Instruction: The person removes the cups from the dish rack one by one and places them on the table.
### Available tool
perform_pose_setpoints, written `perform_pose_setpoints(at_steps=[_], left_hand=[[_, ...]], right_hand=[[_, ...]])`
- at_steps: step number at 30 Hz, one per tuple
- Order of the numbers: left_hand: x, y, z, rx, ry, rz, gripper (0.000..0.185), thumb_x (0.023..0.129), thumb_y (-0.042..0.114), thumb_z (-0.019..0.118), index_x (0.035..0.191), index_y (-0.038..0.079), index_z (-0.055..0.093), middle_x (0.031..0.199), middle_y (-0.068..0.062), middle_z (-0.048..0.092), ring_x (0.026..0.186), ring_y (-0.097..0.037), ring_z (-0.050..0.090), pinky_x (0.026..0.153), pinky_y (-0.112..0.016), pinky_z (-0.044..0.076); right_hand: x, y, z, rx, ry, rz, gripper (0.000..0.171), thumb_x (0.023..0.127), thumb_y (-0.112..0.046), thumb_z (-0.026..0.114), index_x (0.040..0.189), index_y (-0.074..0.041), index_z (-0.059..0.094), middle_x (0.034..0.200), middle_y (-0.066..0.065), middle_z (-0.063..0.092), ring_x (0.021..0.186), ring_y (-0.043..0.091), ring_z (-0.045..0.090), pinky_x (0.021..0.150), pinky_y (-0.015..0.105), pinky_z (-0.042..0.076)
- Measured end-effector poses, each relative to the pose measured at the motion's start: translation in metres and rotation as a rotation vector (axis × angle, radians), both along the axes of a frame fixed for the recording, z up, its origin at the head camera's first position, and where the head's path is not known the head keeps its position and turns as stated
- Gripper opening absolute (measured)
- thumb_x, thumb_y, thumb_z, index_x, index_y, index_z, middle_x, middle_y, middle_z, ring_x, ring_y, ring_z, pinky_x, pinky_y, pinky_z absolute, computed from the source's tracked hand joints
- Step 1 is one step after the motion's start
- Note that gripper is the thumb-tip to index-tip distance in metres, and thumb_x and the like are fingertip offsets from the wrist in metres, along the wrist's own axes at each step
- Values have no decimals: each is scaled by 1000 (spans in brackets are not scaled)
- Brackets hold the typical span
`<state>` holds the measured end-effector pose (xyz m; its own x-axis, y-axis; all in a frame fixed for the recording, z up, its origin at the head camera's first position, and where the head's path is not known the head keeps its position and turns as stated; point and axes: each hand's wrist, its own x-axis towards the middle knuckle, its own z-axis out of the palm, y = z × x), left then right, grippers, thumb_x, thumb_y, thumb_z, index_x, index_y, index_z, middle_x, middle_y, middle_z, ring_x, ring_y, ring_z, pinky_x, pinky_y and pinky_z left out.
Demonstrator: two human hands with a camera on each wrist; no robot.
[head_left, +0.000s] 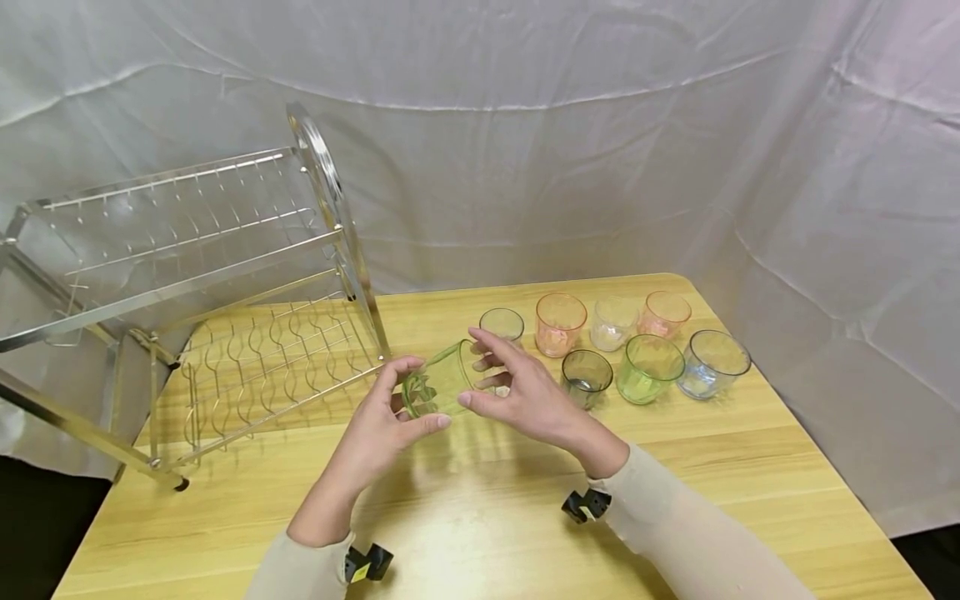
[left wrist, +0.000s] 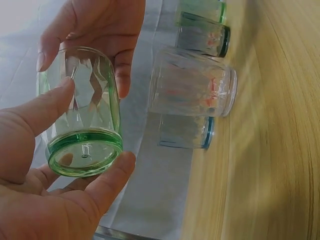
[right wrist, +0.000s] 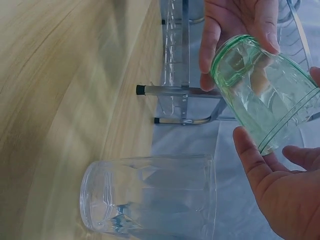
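Both hands hold a green see-through drinking glass (head_left: 448, 375) tilted on its side above the table. My left hand (head_left: 381, 427) grips it round the thick base, thumb on one side and fingers on the other. At the rim end, my right hand (head_left: 534, 402) has its thumb and fingers spread about the mouth. In the left wrist view the green glass (left wrist: 82, 117) shows its base toward the camera and a faceted wall. A clear glass (right wrist: 150, 195) stands close to the right hand in the right wrist view; in the head view that hand mostly covers it.
At the left stands a two-tier metal dish rack (head_left: 365, 292). Several tumblers stand at the right back, among them a dark grey glass (head_left: 587, 379), a green glass (head_left: 650, 375), a blue glass (head_left: 712, 371) and a pink glass (head_left: 561, 329). A pale curtain (head_left: 480, 183) hangs behind the table.
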<state>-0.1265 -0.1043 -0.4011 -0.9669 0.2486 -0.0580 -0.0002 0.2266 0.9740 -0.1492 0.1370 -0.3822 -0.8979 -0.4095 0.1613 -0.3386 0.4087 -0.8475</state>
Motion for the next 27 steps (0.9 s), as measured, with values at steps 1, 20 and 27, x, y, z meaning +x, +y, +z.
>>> perform_pose_setpoints(at_steps=[1,20,27], left_hand=[[0,0,0,0,-1,-1,82,87,16,88,154,22,41,155,-10,45,112,-28,68,87,-31,62],[-6,-40,4,-139,118,169,60,97,0,70,150,2,43,154,-19,50,147,-38,48,123,-46,40],[-8,-56,6,-245,137,219,60,97,1,70,151,2,43,154,-22,48,148,-41,45,125,-49,37]], right_hand=[[0,0,0,1,1,0,86,93,-31,81,165,-20,35,148,8,55,127,27,62,105,42,57],[-11,10,-4,-21,23,-46,81,93,-27,82,162,-17,41,150,10,52,123,30,62,105,43,56],[-13,13,-5,-30,28,-55,80,92,-27,82,161,-18,42,149,14,52,124,34,61,105,44,56]])
